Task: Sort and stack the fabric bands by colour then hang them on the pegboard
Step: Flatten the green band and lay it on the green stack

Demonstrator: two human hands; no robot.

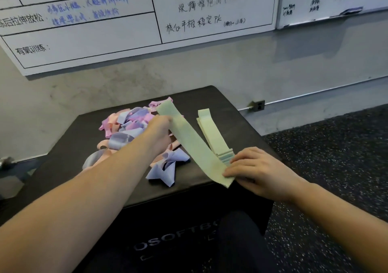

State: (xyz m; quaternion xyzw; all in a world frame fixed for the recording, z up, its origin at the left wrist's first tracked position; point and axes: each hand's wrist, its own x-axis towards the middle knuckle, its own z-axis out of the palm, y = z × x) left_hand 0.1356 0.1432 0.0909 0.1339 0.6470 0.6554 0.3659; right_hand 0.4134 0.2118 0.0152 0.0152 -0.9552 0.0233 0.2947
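A light green fabric band [190,144] stretches flat between my two hands above a black padded box [239,117]. My left hand [158,131] grips its far end, and my right hand [254,167] pinches its near end at the box's front right. A neat stack of green bands [212,133] lies flat just right of the held one. A jumbled heap of pink and lilac bands [130,126] covers the left of the box top, partly hidden under my left forearm. No pegboard is in view.
The box stands against a grey concrete wall [210,73] with whiteboards [105,21] above. Dark speckled rubber floor [336,146] lies to the right. A wall socket [258,105] sits low on the wall behind.
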